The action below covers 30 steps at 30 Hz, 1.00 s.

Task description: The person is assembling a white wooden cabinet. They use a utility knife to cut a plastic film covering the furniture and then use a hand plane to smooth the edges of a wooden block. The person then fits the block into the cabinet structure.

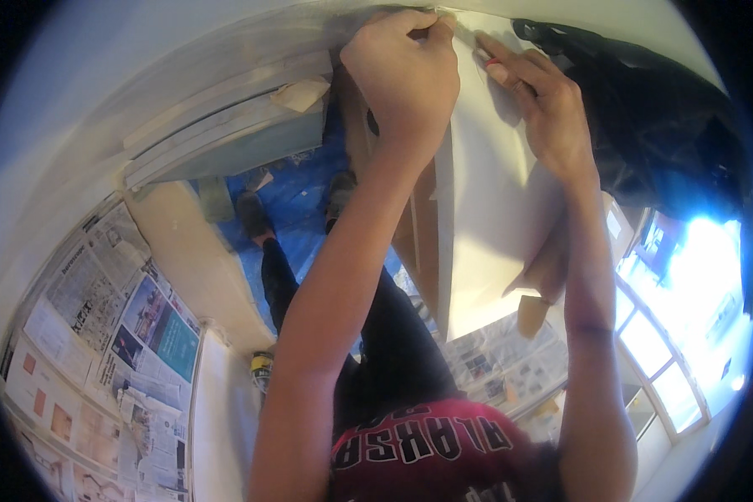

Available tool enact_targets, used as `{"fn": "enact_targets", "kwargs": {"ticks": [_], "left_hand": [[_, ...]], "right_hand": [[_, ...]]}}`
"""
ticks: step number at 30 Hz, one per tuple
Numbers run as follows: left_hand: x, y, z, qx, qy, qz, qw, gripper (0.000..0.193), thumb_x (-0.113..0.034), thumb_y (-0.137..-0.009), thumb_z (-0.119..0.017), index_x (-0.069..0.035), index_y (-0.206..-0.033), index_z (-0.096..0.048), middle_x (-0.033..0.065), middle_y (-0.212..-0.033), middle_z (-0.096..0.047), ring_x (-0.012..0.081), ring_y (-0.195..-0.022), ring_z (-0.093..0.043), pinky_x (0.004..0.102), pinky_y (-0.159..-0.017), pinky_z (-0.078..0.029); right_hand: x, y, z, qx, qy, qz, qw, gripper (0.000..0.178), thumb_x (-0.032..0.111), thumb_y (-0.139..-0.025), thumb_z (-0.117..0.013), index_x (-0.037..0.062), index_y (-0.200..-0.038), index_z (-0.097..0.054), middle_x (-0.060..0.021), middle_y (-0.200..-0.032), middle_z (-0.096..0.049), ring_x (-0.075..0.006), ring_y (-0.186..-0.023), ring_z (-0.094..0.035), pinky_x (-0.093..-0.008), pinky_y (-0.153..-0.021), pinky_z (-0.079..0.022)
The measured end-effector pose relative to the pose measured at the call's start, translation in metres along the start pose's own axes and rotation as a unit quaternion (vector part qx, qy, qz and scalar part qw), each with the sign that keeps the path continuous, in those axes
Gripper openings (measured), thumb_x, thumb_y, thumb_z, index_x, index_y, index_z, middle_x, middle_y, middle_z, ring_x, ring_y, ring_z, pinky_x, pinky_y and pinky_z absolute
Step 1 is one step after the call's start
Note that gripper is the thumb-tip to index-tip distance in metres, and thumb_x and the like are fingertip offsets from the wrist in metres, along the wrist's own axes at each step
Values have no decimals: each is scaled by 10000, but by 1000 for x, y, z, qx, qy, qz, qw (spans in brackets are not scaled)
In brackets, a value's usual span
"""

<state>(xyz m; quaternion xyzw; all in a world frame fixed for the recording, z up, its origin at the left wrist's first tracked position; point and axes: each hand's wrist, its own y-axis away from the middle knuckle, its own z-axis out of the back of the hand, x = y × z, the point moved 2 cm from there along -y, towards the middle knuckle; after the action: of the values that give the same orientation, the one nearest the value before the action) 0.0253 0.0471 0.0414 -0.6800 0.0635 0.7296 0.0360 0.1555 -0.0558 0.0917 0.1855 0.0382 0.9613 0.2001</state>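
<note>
While both my hands work at the head of the white panel (487,209), the entries run as follows.

Left hand (410,79): one, at the panel's top edge, fingertips drawn together in a narrow pinch. I cannot tell whether anything lies between them; the placing suggests steadying that edge.

Right hand (552,113): one, just beside, over the panel's face. Fingers bent close round a small red-marked item (494,61), mostly hidden; the grip looks meant for fine control near the surface.

White panel: one, running from below my hands down toward my right leg, between my forearms, where both hands can reach it.

Black sheeting (669,125): one spread, right of the panel, perhaps hung as a cover.

Blue sheet (297,180): one visible stretch, under my feet, likely guarding the floor.

Newspaper: two areas. The left spread (92,293) and the right spread (510,360) seem laid as protection; their overlapping leaves defeat a count.

Dark shoes: two, left (253,216) and right (340,197), set apart on the blue, presumably for balance.

Pale stepped ledge (263,138): one, left of my left hand, bearing one tan scrap (301,94).

Tin (262,372): one, beside my left forearm, label partly yellow; apparently parked out of the way.

Window (673,393): one, far right, several bright panes, too glared to number.
</note>
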Motion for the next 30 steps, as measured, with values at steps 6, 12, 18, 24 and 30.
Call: {"fn": "enact_targets", "kwargs": {"ticks": [6,12,18,24,30], "left_hand": [[-4,0,0,32,-28,47,998,193,-102,-821,-828,68,-869,-749,193,-773,-734,283,-692,-707,361,-677,-518],[35,-4,-2,38,79,81,993,241,-128,-809,-870,69,-915,-781,120,-822,-760,153,-708,-686,276,-665,-544],[15,3,-17,17,-89,21,996,267,-168,-824,-869,72,-896,-778,116,-825,-755,178,-742,-691,296,-687,-565],[6,8,-17,23,-127,-72,989,204,-111,-876,-779,80,-948,-782,150,-818,-762,222,-698,-669,334,-702,-519],[22,-6,5,90,-87,-50,991,256,-136,-975,-644,64,-1088,-756,162,-930,-756,211,-805,-661,355,-740,-521]], "right_hand": [[-7,13,-13,-52,36,30,998,391,279,-1031,-593,287,-1420,-632,-103,-944,-636,-343,-807,-682,-458,-742,-545],[-2,31,4,-76,0,-2,997,407,278,-1026,-602,295,-1433,-615,-101,-957,-651,-345,-791,-671,-456,-722,-554],[1,69,34,-118,-323,-105,933,434,292,-1052,-610,148,-1461,-595,-59,-897,-623,-187,-746,-589,-294,-714,-494],[-4,152,64,-173,-670,-240,680,555,275,-1046,-608,0,-1514,-493,-15,-912,-592,-77,-703,-539,-217,-629,-432],[23,276,33,-235,-709,-317,584,704,343,-1042,-574,-55,-1573,-337,-72,-935,-592,-113,-629,-568,-233,-562,-434]]}}
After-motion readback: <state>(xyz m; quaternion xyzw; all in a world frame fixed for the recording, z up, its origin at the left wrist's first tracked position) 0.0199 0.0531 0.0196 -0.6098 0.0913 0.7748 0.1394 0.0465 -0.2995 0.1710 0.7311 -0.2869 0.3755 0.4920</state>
